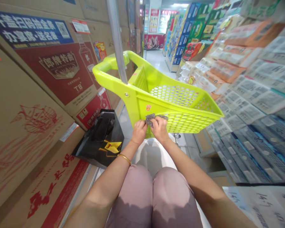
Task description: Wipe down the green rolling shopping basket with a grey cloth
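Observation:
A lime-green plastic shopping cart [142, 95] stands sideways in front of my knees, with perforated basket walls and a metal pole rising by its handle. My right hand [159, 128] is closed on a crumpled grey cloth [150, 120], pressing it against the cart's near side, just under a small sticker [148, 108]. Close beside it, my left hand [139, 131] has curled fingers at the cart's lower wall, next to the cloth's left edge. What those fingers grip, if anything, is hidden.
Stacked cardboard cartons [45, 120] line the left side. A black bag [99, 136] with a yellow patch sits on the floor against them. Packaged goods [247, 88] are piled along the right. Behind the cart, a tiled aisle [154, 60] runs between shelves.

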Available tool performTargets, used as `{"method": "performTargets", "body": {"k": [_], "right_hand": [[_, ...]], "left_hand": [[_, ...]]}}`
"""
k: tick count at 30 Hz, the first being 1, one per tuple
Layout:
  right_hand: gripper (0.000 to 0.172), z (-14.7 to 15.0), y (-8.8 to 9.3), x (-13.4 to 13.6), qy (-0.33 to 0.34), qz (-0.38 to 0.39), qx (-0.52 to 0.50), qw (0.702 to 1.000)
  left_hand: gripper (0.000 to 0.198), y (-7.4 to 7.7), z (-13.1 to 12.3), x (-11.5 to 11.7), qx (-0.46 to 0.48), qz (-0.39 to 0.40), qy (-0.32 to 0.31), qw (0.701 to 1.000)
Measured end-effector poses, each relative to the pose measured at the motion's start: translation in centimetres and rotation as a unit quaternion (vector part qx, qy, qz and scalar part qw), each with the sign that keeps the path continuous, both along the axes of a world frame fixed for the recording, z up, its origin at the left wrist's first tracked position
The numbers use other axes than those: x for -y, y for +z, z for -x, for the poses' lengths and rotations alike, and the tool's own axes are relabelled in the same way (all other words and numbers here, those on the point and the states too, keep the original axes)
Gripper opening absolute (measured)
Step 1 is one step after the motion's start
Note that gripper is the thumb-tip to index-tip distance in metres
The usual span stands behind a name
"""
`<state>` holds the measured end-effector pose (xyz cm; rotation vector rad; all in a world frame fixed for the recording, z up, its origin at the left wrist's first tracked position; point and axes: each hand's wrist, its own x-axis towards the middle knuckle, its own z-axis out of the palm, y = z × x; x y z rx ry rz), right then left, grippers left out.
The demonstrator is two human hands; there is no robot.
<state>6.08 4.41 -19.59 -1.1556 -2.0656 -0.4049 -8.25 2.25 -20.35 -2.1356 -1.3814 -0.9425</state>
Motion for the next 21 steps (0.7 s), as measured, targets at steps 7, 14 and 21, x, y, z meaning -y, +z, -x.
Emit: {"method": "performTargets", "body": {"k": [7,14,21], "right_hand": [[0.021,-0.6,-4.4,-0.1,-0.005,0.028,0.009,1.000],[0.022,-1.1,-3.8,0.3,0.015,-0.002,-0.026,1.000],[0.024,-0.1,4.1,-0.5,-0.027,-0.036,-0.095,0.994]], "left_hand": [[0.029,-0.3,-0.5,-1.1,0.032,-0.015,-0.007,0.999],[0.031,0.3,-0.5,-1.3,0.031,-0.003,-0.014,0.999],[0.030,0.9,0.0,-1.5,0.013,0.016,-0.046,0.999]]}}
